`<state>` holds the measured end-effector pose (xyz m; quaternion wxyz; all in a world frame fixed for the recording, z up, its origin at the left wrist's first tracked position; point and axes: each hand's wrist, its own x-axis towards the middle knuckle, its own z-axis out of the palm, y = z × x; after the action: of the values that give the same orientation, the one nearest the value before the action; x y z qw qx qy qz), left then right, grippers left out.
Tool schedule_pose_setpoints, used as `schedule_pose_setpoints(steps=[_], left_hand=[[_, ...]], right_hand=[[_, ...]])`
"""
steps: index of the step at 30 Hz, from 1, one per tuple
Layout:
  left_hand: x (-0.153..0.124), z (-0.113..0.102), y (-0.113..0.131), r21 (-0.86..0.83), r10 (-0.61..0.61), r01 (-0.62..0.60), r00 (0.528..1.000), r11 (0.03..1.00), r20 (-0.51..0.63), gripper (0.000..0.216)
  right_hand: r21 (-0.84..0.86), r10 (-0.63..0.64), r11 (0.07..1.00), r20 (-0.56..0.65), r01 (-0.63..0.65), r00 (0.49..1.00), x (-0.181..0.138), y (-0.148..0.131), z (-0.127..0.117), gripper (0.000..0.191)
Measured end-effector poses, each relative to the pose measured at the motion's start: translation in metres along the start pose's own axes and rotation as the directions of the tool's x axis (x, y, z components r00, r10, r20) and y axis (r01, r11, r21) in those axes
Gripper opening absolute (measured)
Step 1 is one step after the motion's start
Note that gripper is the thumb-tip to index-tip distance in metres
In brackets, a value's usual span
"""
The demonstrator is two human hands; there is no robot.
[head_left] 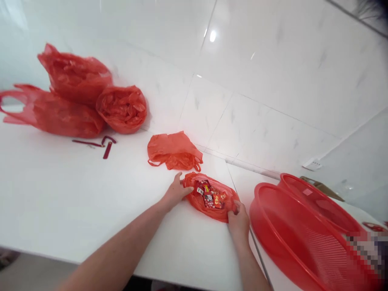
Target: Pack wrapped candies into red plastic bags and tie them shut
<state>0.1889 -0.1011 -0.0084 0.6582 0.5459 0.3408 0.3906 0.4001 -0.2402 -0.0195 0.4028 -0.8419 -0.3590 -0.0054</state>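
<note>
On the white table, a red plastic bag [200, 208] lies with its mouth spread wide. Several small red printed packets [212, 196] show inside it. At the bag's left rim, my left hand [177, 189] grips the edge, thumb on the inner side. My right hand [238, 218] pinches the opposite rim, fingers curled over the plastic. Just beyond the bag sits a flattened, crumpled red plastic bag [174, 149], touched by neither hand.
Several full red bags, among them a rounded one [123, 109], stand against the tiled wall at left. Dark red straps [107, 149] lie before them. Large red plastic baskets [291, 230] occupy the right side. A seam crosses the table near my right hand.
</note>
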Motion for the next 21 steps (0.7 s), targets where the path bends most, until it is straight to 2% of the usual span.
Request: schedule_pose_setpoints(steps=[3, 6, 10, 13, 16, 21], left_hand=[[-0.001, 0.018, 0.007, -0.047, 0.005, 0.0, 0.996, 0.999, 0.092, 0.058], [0.009, 0.038, 0.025, -0.029, 0.073, -0.071, 0.996, 0.997, 0.055, 0.039], [0.028, 0.061, 0.068, 0.016, 0.197, -0.198, 0.98, 0.98, 0.019, 0.039], [0.033, 0.07, 0.099, 0.061, 0.294, -0.297, 0.954, 0.953, 0.049, 0.045], [0.028, 0.062, 0.11, 0.176, 0.322, -0.331, 0.944, 0.927, 0.076, 0.048], [0.014, 0.025, 0.095, 0.314, 0.246, -0.235, 0.969, 0.92, 0.005, 0.043]], right_hand=[[0.105, 0.047, 0.994, -0.057, -0.041, 0.997, 0.001, 0.003, 0.003, 0.045], [0.195, 0.064, 0.98, -0.124, -0.039, 0.99, 0.001, 0.002, 0.001, 0.04], [0.269, 0.071, 0.962, -0.115, -0.038, 0.991, -0.005, -0.002, -0.01, 0.024], [0.334, 0.066, 0.942, -0.124, -0.021, 0.99, -0.011, -0.008, -0.02, 0.022], [0.375, 0.027, 0.927, -0.129, 0.023, 0.991, -0.014, -0.014, -0.025, 0.019], [0.378, -0.057, 0.921, -0.112, 0.096, 0.992, -0.015, -0.011, -0.021, 0.031]])
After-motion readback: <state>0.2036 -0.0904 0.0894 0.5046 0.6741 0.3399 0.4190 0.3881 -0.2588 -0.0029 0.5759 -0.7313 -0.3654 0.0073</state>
